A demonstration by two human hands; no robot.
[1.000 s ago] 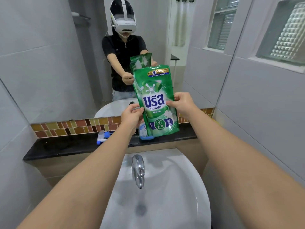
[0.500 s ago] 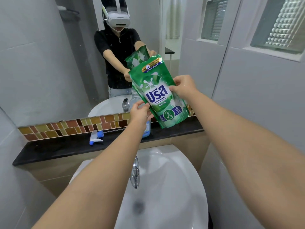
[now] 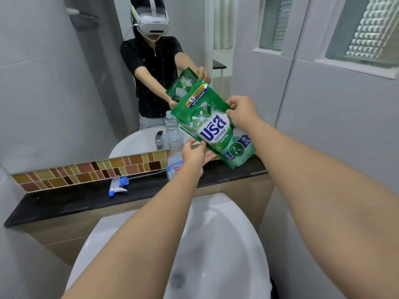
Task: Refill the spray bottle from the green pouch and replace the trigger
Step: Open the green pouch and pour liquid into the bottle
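Since a second ago the green pouch [image 3: 212, 124], pinched by left hand [image 3: 194, 156] and right hand [image 3: 241, 113], has tilted top-left over the open spray bottle [image 3: 173, 147] on the counter [image 3: 86, 197]; pour looks imminent, trigger [image 3: 117, 186] still off.

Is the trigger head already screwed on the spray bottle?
No, the trigger head lies on its side on the dark ledge, apart from the spray bottle, which stands with an open neck.

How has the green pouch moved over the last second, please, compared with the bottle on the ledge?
Yes. The green pouch has tilted, its top swinging left over the bottle, held by the left hand and right hand.
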